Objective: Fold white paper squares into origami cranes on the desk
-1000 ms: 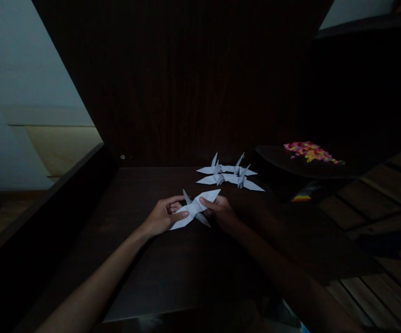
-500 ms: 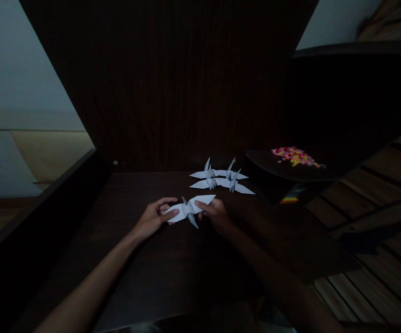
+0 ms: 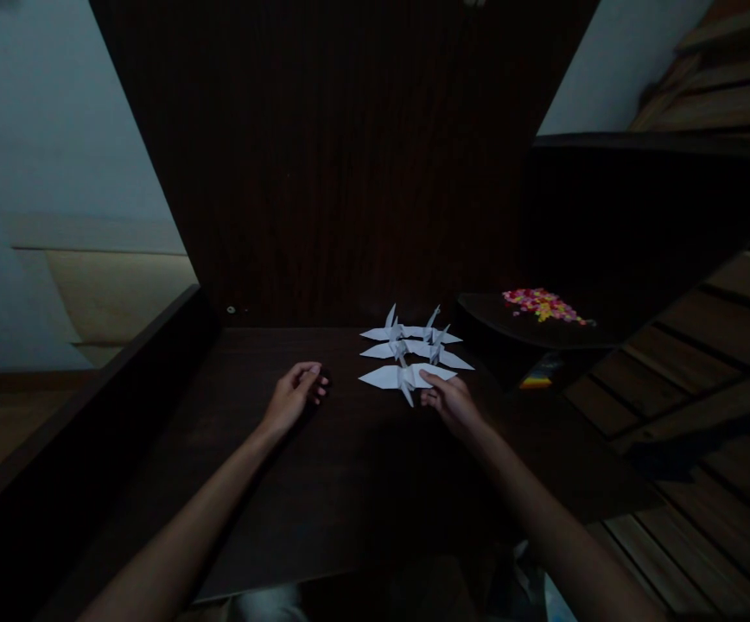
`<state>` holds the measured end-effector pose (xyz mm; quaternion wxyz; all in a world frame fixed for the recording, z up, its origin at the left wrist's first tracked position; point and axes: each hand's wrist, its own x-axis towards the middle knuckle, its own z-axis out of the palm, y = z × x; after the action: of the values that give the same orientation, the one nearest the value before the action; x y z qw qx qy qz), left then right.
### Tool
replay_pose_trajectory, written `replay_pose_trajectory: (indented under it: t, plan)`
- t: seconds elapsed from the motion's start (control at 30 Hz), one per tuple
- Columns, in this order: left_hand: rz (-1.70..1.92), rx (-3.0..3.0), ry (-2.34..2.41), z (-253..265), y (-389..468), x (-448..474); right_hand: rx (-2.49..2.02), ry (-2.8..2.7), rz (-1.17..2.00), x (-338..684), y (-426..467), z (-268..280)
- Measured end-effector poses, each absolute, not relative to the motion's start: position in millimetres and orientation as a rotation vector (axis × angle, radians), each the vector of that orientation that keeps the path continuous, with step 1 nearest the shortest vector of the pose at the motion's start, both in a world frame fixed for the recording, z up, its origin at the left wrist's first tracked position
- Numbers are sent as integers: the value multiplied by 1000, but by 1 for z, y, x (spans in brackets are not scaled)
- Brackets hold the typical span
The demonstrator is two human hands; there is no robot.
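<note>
Since the crane (image 3: 404, 378) seems light but creasable, the right hand (image 3: 451, 402) aptly pinches its wing (image 3: 438, 370), the left hand (image 3: 290, 399) loose and empty left of it.

Beyond the right hand (image 3: 451, 404) and to its right, a heap of small pink, red and yellow pieces (image 3: 543, 304) lies on a dark shelf (image 3: 488, 315), above a yellow-and-orange strip (image 3: 536, 383). A tall dark panel (image 3: 349, 173) rises ahead of the left hand (image 3: 291, 399). Well to that hand's left runs a low dark board (image 3: 90, 406) with a pale wall (image 3: 44, 121) past it, and wooden slats (image 3: 699, 371) spread right of the right hand.
</note>
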<state>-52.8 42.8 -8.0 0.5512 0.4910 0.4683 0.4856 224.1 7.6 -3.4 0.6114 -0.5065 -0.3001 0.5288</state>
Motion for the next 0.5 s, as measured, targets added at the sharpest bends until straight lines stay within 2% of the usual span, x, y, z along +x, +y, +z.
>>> replay_pose_trajectory:
  t: [0.23,0.5]
  plan:
    - [1139,1222,1111,-12,45,-52,-1371,-574,1102,271,-3,-6]
    - [1134,1234,1115,-14,46,-52,-1513,-679,914,287,-5,-14]
